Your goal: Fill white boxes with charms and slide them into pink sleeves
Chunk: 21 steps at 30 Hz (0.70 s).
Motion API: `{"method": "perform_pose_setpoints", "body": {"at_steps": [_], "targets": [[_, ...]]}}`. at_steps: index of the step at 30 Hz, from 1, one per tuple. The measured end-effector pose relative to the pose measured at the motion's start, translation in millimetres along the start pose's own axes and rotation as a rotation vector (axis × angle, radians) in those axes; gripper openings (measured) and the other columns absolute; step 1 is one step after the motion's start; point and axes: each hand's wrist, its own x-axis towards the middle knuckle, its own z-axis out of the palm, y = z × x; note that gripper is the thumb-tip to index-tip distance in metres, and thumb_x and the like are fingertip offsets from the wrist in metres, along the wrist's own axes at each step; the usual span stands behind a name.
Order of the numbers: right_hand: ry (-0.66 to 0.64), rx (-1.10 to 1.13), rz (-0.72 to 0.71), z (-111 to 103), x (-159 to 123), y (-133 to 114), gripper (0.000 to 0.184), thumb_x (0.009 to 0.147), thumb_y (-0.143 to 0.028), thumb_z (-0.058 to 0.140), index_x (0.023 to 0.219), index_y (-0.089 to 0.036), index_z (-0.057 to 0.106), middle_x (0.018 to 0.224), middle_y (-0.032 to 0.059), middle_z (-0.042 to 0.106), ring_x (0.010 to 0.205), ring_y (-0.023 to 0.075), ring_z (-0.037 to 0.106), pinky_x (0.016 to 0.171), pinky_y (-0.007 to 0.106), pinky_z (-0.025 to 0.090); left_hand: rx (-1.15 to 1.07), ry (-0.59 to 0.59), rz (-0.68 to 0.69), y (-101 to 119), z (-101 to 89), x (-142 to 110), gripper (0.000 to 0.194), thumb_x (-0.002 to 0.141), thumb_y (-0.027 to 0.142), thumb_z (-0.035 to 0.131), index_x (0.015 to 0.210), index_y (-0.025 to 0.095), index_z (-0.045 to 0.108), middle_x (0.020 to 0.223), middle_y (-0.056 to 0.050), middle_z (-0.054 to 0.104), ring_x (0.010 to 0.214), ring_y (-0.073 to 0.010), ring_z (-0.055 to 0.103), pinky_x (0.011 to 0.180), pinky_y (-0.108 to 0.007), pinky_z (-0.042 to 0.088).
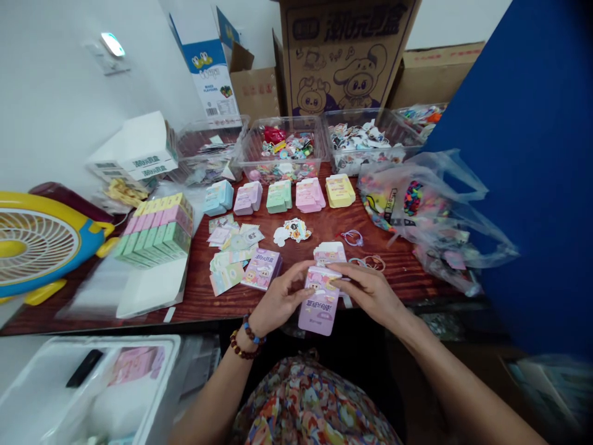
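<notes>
Both hands hold a small purple carton (319,304) with a cartoon print, just over the table's near edge. My left hand (277,301), with bead bracelets at the wrist, grips its left side, thumb on the top. My right hand (367,289) pinches the carton's open top flap. A second purple carton (262,268) lies flat on the table to the left. Loose cards (228,259) and stickers (293,231) lie behind it.
Pastel carton piles (278,196) line the wooden table (204,296). Stacked cartons (157,228) stand at the left, beside a yellow and blue fan (37,242). Clear bins (283,148), cardboard boxes (343,55), plastic bags (417,204), a blue panel (532,154) and a white tub (92,383) surround it.
</notes>
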Motion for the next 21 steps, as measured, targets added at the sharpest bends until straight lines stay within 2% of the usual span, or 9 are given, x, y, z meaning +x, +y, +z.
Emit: {"method": "perform_pose_setpoints", "body": {"at_steps": [2, 5, 7, 9, 11, 13, 16, 19, 21], "targets": [[0.035, 0.058, 0.025, 1, -1, 2, 0.024, 0.090, -0.029, 0.063, 0.112, -0.026, 0.074, 0.113, 0.0063, 0.073, 0.103, 0.0227, 0.069, 0.092, 0.036, 0.053, -0.002, -0.007, -0.013, 0, 0.7, 0, 0.047, 0.089, 0.031, 0.063, 0.133, 0.024, 0.048, 0.111, -0.005, 0.066, 0.098, -0.0190, 0.062, 0.085, -0.029, 0.048], [-0.010, 0.154, 0.052, 1, -2, 2, 0.016, 0.088, -0.030, 0.066, 0.098, -0.025, 0.078, 0.104, 0.0055, 0.075, 0.098, 0.0223, 0.069, 0.090, 0.036, 0.053, 0.023, -0.038, -0.039, 0, 0.3, -1, 0.039, 0.088, 0.031, 0.065, 0.124, 0.022, 0.054, 0.097, -0.003, 0.067, 0.087, -0.0166, 0.062, 0.079, -0.027, 0.048], [-0.063, 0.213, 0.099, 1, -1, 4, 0.014, 0.086, -0.031, 0.068, 0.094, -0.025, 0.078, 0.102, 0.0050, 0.074, 0.096, 0.0216, 0.068, 0.088, 0.035, 0.054, 0.023, -0.057, -0.047, 1, -0.8, -2, 0.036, 0.087, 0.031, 0.066, 0.120, 0.021, 0.055, 0.091, -0.001, 0.066, 0.082, -0.0152, 0.061, 0.076, -0.026, 0.047], [-0.087, 0.301, 0.209, 0, 2, 9, 0.017, 0.084, -0.035, 0.070, 0.096, -0.024, 0.077, 0.096, 0.0046, 0.074, 0.084, 0.0198, 0.069, 0.076, 0.032, 0.057, 0.009, -0.048, -0.039, 3, -2.0, -2, 0.038, 0.086, 0.032, 0.067, 0.121, 0.022, 0.055, 0.091, -0.001, 0.066, 0.082, -0.0151, 0.062, 0.077, -0.027, 0.048], [-0.012, 0.429, 0.348, -1, 8, 14, 0.024, 0.078, -0.039, 0.074, 0.096, -0.023, 0.076, 0.088, 0.0039, 0.074, 0.070, 0.0175, 0.067, 0.060, 0.029, 0.058, -0.013, 0.015, -0.020, 5, -2.5, -1, 0.045, 0.088, 0.035, 0.064, 0.130, 0.023, 0.051, 0.096, -0.003, 0.066, 0.087, -0.0162, 0.062, 0.081, -0.029, 0.050], [0.166, 0.582, 0.450, -1, 18, 18, 0.028, 0.071, -0.041, 0.079, 0.090, -0.022, 0.074, 0.082, 0.0025, 0.072, 0.063, 0.0159, 0.065, 0.051, 0.027, 0.057, -0.057, 0.099, 0.011, 5, -1.6, 1, 0.051, 0.094, 0.039, 0.055, 0.141, 0.025, 0.041, 0.106, -0.006, 0.065, 0.093, -0.0185, 0.064, 0.084, -0.033, 0.052], [0.314, 0.784, 0.542, 6, 33, 13, 0.030, 0.065, -0.041, 0.083, 0.082, -0.021, 0.069, 0.073, -0.0002, 0.069, 0.058, 0.0131, 0.063, 0.046, 0.023, 0.055, 0.013, 0.194, 0.141, 1, 3.6, 4, 0.070, 0.092, 0.040, 0.059, 0.151, 0.029, 0.023, 0.139, -0.012, 0.050, 0.123, -0.0267, 0.055, 0.101, -0.046, 0.047], [0.152, 0.908, 0.637, 24, 40, -3, 0.032, 0.064, -0.039, 0.085, 0.081, -0.020, 0.065, 0.069, -0.0011, 0.067, 0.053, 0.0111, 0.061, 0.046, 0.022, 0.054, 0.262, 0.312, 0.330, -5, 9.7, 5, 0.104, 0.073, 0.034, 0.081, 0.153, 0.030, 0.014, 0.159, -0.012, 0.023, 0.147, -0.0325, 0.023, 0.120, -0.053, 0.022], [-0.025, 0.940, 0.656, 37, 45, -11, 0.031, 0.067, -0.040, 0.082, 0.082, -0.019, 0.064, 0.066, -0.0022, 0.065, 0.050, 0.0103, 0.059, 0.045, 0.021, 0.052, 0.308, 0.407, 0.396, -7, 10.5, 3, 0.107, 0.071, 0.032, 0.083, 0.152, 0.029, 0.014, 0.159, -0.014, 0.022, 0.147, -0.0330, 0.022, 0.121, -0.053, 0.020]]}}
